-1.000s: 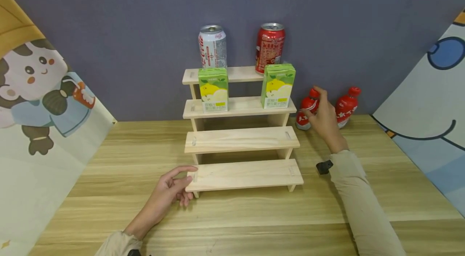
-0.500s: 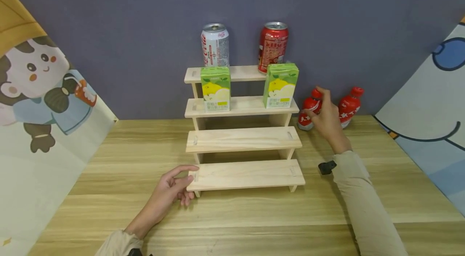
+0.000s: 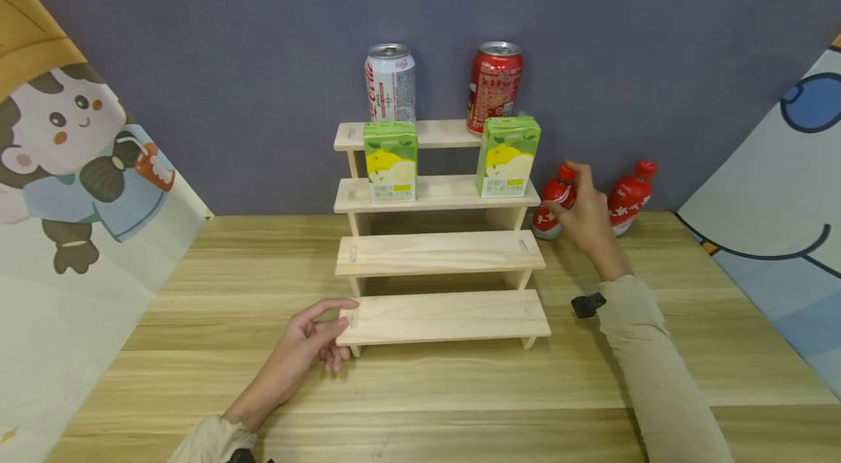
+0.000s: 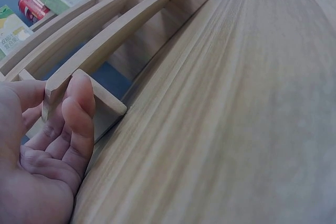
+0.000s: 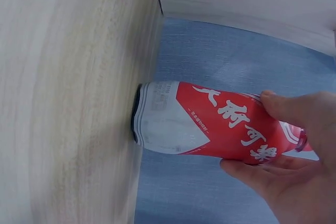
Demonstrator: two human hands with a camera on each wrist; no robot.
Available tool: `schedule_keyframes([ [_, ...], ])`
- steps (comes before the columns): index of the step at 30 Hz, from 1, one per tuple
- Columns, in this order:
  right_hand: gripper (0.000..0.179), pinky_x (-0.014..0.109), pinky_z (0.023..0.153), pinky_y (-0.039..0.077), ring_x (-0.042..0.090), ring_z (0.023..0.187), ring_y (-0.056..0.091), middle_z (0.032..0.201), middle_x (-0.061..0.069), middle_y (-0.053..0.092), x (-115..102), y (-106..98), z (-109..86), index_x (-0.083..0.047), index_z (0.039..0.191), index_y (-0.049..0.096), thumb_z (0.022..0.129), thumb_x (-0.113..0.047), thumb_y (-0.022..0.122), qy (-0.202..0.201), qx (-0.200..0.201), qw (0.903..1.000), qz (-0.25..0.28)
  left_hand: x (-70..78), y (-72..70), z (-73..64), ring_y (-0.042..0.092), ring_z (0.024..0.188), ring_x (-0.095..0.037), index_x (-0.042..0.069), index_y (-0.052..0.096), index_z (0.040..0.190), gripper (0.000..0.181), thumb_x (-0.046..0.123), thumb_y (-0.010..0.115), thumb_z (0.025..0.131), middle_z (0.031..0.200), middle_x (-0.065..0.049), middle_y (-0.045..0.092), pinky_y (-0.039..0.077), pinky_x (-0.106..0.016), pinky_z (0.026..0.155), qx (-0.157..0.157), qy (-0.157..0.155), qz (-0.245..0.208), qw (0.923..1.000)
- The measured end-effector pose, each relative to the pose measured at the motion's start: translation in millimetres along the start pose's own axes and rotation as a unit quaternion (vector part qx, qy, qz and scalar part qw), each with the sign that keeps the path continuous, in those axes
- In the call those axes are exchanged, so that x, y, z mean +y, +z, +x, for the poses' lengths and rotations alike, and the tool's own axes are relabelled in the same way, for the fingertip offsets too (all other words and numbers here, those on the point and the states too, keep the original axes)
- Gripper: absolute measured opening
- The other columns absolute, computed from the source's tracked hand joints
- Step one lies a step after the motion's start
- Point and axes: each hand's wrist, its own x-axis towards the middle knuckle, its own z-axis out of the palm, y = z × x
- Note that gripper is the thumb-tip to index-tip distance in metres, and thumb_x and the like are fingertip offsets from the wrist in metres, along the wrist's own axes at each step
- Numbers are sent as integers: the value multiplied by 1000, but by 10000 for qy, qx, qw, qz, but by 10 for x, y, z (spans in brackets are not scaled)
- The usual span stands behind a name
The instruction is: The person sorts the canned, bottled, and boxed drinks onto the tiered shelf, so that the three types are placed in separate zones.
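Observation:
On the tabletop at the right, my right hand (image 3: 587, 218) grips the upper part of a red-labelled cola bottle (image 3: 555, 201). In the right wrist view, the thumb and fingers lie on either side of this bottle (image 5: 210, 121), its dark base down at the tabletop. My left hand (image 3: 305, 342) pinches the left end of the lowest step of a wooden stepped display rack (image 3: 443, 317). The left wrist view shows that hand (image 4: 52, 156) with its fingers around the plank's end. A second red bottle (image 3: 628, 199) stands behind my right hand, partly hidden.
On the rack's top step stand a white cola can (image 3: 390, 87) and a red cola can (image 3: 495, 87). Two green juice boxes, a left box (image 3: 390, 162) and a right box (image 3: 509, 156), occupy the step below. A grey wall rises behind; printed panels flank the wooden table (image 3: 420, 404).
My right hand and the bottle it holds have shifted slightly left, nearer the rack. My left hand keeps its hold on the lowest step. The head view has drifted a little.

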Motion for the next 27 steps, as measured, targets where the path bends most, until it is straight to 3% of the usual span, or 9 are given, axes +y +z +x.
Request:
schedule_keyframes([
  [9, 77, 27, 47, 35, 17, 51, 40, 95, 26, 65, -89, -84, 32, -7, 145, 37, 82, -4, 81, -49, 231, 9997, -38, -3, -3, 1, 63, 54, -17, 1, 50, 138, 38, 17, 55, 103, 70, -15, 70, 52, -27, 46, 0, 42, 13, 10000],
  [17, 78, 22, 47, 33, 24, 55, 45, 91, 21, 64, -221, -187, 75, -10, 146, 38, 81, -5, 82, -87, 187, 9998, 35, 4, -9, 6, 63, 54, -17, 1, 51, 138, 38, 16, 55, 104, 71, -20, 69, 52, -27, 46, -9, 47, 22, 10000],
  [27, 80, 16, 54, 36, 32, 70, 56, 116, 27, 65, -504, -423, 102, -14, 149, 36, 83, -10, 81, -2, 4, 9999, 101, 2, -6, 9, 63, 54, -17, 0, 50, 138, 38, 15, 54, 104, 71, -15, 70, 52, -27, 46, -39, 67, -23, 10000],
])
